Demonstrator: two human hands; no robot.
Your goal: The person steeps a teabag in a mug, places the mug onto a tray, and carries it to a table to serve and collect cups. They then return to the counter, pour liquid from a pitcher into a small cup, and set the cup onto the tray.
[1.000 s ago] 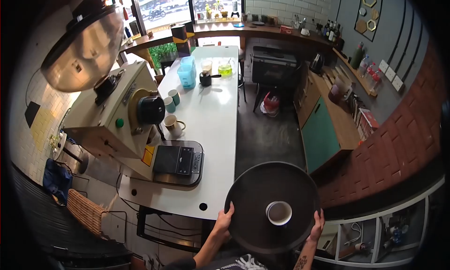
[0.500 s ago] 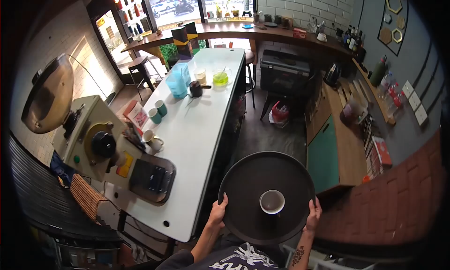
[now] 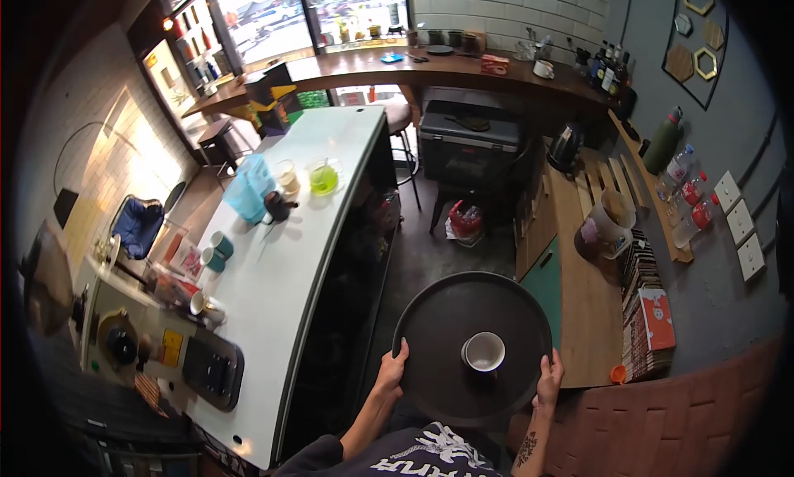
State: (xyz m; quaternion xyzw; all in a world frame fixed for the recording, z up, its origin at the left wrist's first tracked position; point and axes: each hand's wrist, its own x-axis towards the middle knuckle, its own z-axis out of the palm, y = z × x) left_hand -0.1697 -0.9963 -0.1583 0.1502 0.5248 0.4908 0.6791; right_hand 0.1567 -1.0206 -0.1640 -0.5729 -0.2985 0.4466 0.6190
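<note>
Fingers of the left hand (image 3: 392, 371) and right hand (image 3: 548, 380) are closed on opposite edges of a round tray (image 3: 437, 311); the thumb side of the left grip shows at the rim, while the fingers beneath are hidden. The tray is dark, broad and matt, with a low raised rim, and appears roughly level. It is held in front of the person's printed shirt (image 3: 430, 452). A single cup (image 3: 483, 352) stands upright on it, near the middle and slightly toward the right; its interior is pale and partly shaded, and whether it holds any liquid cannot be told. Judged from this arrangement, the loading of the cup and the lifting of the tray are done; setting the tray down is not yet done. To the left, apart from the tray, lies the long white table (image 3: 285, 270), bearing a scale (image 3: 212, 368), two teal cups (image 3: 212, 260) and a blue container (image 3: 246, 197); to the right, beyond the tray, is a wooden-topped cabinet (image 3: 591, 311).
</note>
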